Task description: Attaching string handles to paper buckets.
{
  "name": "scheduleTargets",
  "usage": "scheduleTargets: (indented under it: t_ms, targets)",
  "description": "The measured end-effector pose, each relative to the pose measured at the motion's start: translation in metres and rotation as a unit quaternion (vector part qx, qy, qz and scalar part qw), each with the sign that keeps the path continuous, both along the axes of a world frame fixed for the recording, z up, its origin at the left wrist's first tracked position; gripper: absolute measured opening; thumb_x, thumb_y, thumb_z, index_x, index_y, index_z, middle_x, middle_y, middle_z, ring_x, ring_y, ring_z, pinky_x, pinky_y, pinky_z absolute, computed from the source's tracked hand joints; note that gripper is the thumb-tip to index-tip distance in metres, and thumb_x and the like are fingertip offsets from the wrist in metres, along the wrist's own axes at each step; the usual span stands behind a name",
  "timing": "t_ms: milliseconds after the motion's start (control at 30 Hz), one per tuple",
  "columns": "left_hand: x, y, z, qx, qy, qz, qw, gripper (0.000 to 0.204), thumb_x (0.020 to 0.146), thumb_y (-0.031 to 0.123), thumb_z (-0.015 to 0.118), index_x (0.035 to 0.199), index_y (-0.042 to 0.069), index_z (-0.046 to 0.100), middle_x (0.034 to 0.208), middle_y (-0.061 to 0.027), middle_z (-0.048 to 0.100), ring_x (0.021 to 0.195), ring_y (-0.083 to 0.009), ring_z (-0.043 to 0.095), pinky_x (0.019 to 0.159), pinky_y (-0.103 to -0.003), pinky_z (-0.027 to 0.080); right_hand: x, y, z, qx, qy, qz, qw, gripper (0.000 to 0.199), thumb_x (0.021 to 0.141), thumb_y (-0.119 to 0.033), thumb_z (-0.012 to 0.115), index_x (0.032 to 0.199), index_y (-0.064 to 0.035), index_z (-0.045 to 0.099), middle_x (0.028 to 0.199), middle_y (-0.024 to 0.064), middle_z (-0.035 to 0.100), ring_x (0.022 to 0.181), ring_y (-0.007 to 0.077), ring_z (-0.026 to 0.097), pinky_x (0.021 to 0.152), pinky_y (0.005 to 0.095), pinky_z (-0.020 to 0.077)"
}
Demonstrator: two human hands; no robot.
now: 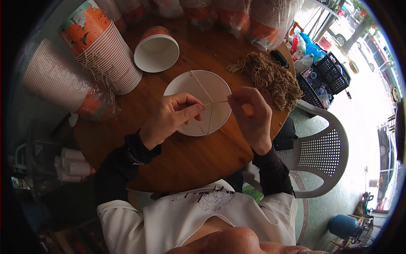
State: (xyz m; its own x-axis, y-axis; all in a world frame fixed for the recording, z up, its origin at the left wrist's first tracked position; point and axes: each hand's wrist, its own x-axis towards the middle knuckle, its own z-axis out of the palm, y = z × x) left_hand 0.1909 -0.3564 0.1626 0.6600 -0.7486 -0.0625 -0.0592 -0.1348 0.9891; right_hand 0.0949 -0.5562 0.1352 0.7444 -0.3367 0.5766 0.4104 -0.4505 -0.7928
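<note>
The bowl (219, 112) is white, its string (201, 86) cream, the bundled cord (275, 80) tan. The tub stack (105, 51) shows pale stripes below dark-marked orange. The table (177, 165) is brown, the chair (320, 152) pale grey

The person is wearing a white top (169, 218) with loose white sleeves (120, 226) that are stopping near the elbows. A dark picture (211, 200) is showing on the front, and it is looking like lots of tiny dots and splashes. The neck hole is making a round curve. Below the white, a black left sleeve (116, 169) and a black right sleeve (274, 172) are covering the arms down to the wrists. Small white letters (134, 158) are running along the left one, near its end. The left hand (166, 118) and right hand (257, 120) are showing bare.
</note>
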Motion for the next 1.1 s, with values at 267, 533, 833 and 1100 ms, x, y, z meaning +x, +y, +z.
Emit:
scheduleTargets:
  t_ms: [267,533,833,1100]
  targets:
    - [-0.012,0.000,0.009,-0.058,0.248,-0.033,0.966,0.018,0.094,0.020,0.063,0.101,0.003,0.064,0.089,-0.0056,0.065,0.059,-0.0088,0.056,0.053,-0.021,0.044,-0.016,0.008,0.016,-0.169,-0.110,-0.015,0.979,0.024,0.075,0.010,0.067,0.094,-0.0020,0.060,0.084,0.0103,0.063,0.075,0.0282,0.061,0.065,0.0349,0.0489]
    - [-0.006,-0.001,0.003,-0.083,0.293,-0.043,0.952,0.021,0.095,0.022,0.062,0.105,0.004,0.065,0.084,-0.0021,0.064,0.052,-0.0057,0.054,0.047,-0.019,0.043,-0.024,-0.003,0.006,-0.244,-0.086,-0.027,0.966,0.027,0.072,0.010,0.065,0.097,-0.0002,0.059,0.089,0.0115,0.062,0.081,0.0300,0.061,0.068,0.0371,0.0497]
    - [-0.011,-0.007,0.011,-0.011,-0.016,-0.050,0.999,0.017,0.096,0.016,0.060,0.099,0.000,0.061,0.074,0.0005,0.058,0.052,-0.0028,0.054,0.044,-0.018,0.043,-0.022,0.026,0.011,-0.233,-0.105,0.095,0.962,0.034,0.068,0.003,0.069,0.100,-0.0052,0.061,0.089,0.0061,0.062,0.080,0.0250,0.059,0.069,0.0360,0.0486]
    - [-0.006,0.022,0.013,0.020,-0.003,0.010,1.000,0.015,0.095,0.016,0.060,0.093,0.000,0.059,0.072,-0.0008,0.060,0.051,-0.0052,0.056,0.044,-0.018,0.043,0.005,0.037,0.017,-0.105,-0.045,0.090,0.989,0.024,0.076,0.004,0.071,0.096,-0.0048,0.062,0.090,0.0035,0.065,0.084,0.0249,0.061,0.071,0.0347,0.0504]
